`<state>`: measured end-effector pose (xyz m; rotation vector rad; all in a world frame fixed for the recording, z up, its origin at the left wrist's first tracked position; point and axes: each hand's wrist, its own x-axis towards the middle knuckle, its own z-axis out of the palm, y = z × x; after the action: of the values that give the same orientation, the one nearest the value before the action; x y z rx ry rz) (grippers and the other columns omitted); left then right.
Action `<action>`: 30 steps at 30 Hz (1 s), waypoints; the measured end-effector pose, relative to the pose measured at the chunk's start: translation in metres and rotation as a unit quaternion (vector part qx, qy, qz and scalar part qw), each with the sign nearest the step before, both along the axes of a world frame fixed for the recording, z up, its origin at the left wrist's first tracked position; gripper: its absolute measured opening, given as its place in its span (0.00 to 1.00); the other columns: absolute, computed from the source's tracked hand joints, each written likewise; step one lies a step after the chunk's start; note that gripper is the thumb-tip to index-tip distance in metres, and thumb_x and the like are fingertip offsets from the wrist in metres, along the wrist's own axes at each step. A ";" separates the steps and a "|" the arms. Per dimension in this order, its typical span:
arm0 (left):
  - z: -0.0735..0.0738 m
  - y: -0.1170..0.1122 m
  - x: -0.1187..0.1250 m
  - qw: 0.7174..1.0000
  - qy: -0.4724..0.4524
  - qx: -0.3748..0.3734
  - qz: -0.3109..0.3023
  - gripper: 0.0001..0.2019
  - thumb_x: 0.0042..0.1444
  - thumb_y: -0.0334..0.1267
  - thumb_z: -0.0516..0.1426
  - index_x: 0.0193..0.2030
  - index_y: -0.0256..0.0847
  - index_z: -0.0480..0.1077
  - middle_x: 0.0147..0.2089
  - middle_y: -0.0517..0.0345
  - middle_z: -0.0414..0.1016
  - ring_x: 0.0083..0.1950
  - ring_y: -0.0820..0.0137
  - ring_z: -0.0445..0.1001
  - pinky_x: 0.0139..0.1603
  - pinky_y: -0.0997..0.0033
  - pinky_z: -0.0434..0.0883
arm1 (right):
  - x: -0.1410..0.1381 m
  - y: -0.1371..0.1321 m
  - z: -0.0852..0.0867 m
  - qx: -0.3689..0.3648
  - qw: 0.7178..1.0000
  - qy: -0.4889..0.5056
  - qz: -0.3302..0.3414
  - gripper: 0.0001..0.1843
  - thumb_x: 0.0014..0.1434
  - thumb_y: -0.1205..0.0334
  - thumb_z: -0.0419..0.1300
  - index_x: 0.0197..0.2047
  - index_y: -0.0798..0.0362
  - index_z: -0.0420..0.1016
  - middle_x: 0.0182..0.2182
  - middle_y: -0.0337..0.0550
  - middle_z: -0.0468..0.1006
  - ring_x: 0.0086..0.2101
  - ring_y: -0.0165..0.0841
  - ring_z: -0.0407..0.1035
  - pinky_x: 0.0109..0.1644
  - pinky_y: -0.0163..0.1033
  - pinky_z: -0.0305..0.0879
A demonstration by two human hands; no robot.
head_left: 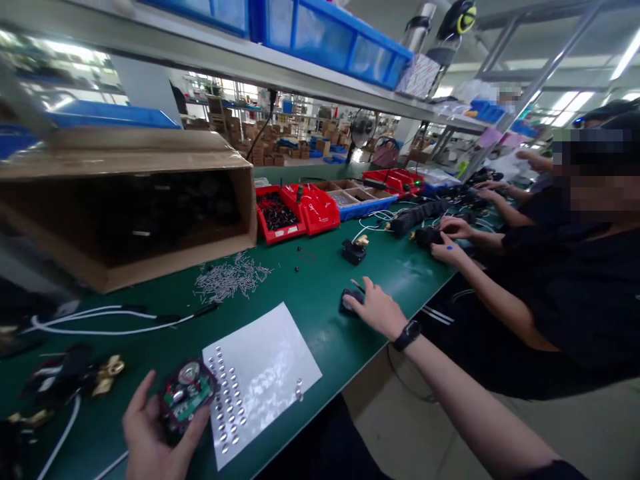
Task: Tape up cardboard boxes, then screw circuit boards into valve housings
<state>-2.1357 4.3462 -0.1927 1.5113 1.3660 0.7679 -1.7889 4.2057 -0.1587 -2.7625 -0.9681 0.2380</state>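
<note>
No lettering, number or brand is legible. Pale labels (281, 234) on the leftmost red bin (270, 237), towards the desk's (333, 343) far edge: unreadable. Printed carton (419, 75) on the overhead shelf (225, 52): print indistinct.

The green bench (315, 290) carries pins (231, 277); a white sheet (273, 357); apparently a dark block (353, 294).

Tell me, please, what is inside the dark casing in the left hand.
Inside the dark casing, a green circuit board and a round silvery part show. Whatever lies beneath the board is covered, and the left hand hides some of the casing's outside.
</note>
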 end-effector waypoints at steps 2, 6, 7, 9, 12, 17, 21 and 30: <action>0.006 -0.003 0.002 1.000 0.015 -0.002 0.009 0.50 0.33 0.55 0.63 0.62 0.38 0.49 0.54 0.45 0.61 0.51 0.51 0.67 0.53 0.45 0.65 | -0.005 0.007 0.000 -0.071 0.997 -0.026 0.019 0.42 0.53 0.35 0.49 0.62 0.56 0.52 0.45 0.62 0.67 0.40 0.52 0.69 0.41 0.50 0.62; 0.005 -0.004 -0.001 1.000 0.001 -0.026 -0.007 0.47 0.34 0.55 0.62 0.61 0.40 0.51 0.56 0.45 0.58 0.53 0.51 0.65 0.55 0.44 0.63 | 0.009 0.004 0.007 -0.125 0.981 0.028 0.149 0.49 0.49 0.49 0.63 0.66 0.50 0.40 0.57 0.63 0.56 0.50 0.52 0.63 0.47 0.47 0.61; 0.003 -0.004 -0.002 0.999 -0.009 -0.038 -0.014 0.46 0.35 0.55 0.62 0.61 0.41 0.51 0.56 0.46 0.59 0.52 0.52 0.66 0.55 0.44 0.63 | 0.016 0.002 0.010 -0.129 0.971 0.039 0.196 0.50 0.48 0.58 0.64 0.66 0.46 0.37 0.59 0.59 0.54 0.52 0.50 0.61 0.49 0.45 0.60; -0.002 -0.002 -0.003 0.999 -0.018 -0.047 -0.017 0.44 0.36 0.53 0.63 0.60 0.42 0.51 0.55 0.47 0.60 0.52 0.53 0.66 0.55 0.45 0.63 | 0.031 0.000 0.014 -0.133 0.954 0.040 0.264 0.49 0.48 0.74 0.60 0.65 0.36 0.39 0.59 0.50 0.56 0.51 0.46 0.63 0.48 0.43 0.60; -0.004 0.001 -0.004 0.999 -0.029 -0.041 -0.016 0.40 0.37 0.50 0.63 0.56 0.41 0.55 0.53 0.49 0.63 0.51 0.55 0.67 0.54 0.49 0.65 | 0.046 0.006 0.015 -0.119 0.954 0.048 0.269 0.40 0.45 0.78 0.57 0.59 0.38 0.59 0.50 0.47 0.66 0.41 0.43 0.69 0.43 0.43 0.61; 0.019 -0.008 -0.005 0.996 0.023 0.041 -0.074 0.32 0.40 0.48 0.63 0.52 0.42 0.59 0.49 0.52 0.67 0.48 0.58 0.69 0.51 0.55 0.68 | 0.003 0.028 0.013 0.013 0.951 0.192 0.241 0.25 0.53 0.51 0.57 0.51 0.55 0.64 0.38 0.48 0.68 0.25 0.28 0.63 0.27 0.34 0.59; 0.048 -0.027 0.010 0.954 0.136 0.203 -0.173 0.31 0.39 0.44 0.65 0.51 0.42 0.61 0.46 0.51 0.67 0.48 0.57 0.66 0.49 0.56 0.67 | -0.094 0.039 0.008 0.218 0.708 0.661 0.122 0.27 0.60 0.43 0.37 0.58 0.47 0.50 0.27 0.36 0.65 0.14 0.20 0.36 0.15 0.28 0.38; 0.046 -0.033 0.018 0.912 0.257 0.228 -0.225 0.34 0.42 0.42 0.65 0.55 0.39 0.58 0.45 0.50 0.66 0.45 0.57 0.64 0.46 0.55 0.66 | -0.177 0.059 -0.003 0.217 0.730 0.602 0.241 0.17 0.62 0.51 0.48 0.52 0.47 0.57 0.37 0.40 0.67 0.28 0.26 0.63 0.25 0.29 0.60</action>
<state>-2.1179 4.3134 -0.1465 2.4240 1.1573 0.4164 -1.9656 4.2645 -0.1613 -1.3152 -1.0373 1.4196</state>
